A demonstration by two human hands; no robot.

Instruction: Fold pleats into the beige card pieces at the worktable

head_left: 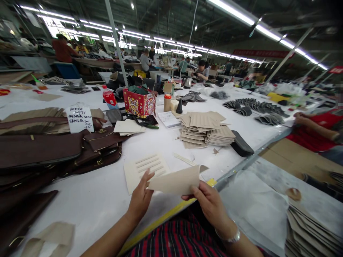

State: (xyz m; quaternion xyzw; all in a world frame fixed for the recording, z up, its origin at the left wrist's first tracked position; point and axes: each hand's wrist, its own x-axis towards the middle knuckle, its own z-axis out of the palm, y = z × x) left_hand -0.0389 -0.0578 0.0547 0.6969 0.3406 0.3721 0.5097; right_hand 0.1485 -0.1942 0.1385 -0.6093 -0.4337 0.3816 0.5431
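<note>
My right hand (210, 201), with a bracelet at the wrist, pinches the right end of a beige fabric piece (174, 181), thumb on top. The piece is bent into a curve and its far right corner curls up. At its left end, my left hand (141, 194) holds the edge between thumb and fingers. Beneath and just beyond the left fingers, a cream card template (131, 175) with several long slots lies flat on the white table (99, 200). Farther off stand piles of similar beige pieces (205, 123), some marked with parallel lines.
Dark brown leather bag parts (40, 151) cover the left side, with a handwritten tag (79, 119). A red patterned box (139, 102), a drink bottle (109, 96) and a black case (242, 143) stand beyond. More beige pieces (308, 228) are stacked low at right. A person in red (316, 130) is at right.
</note>
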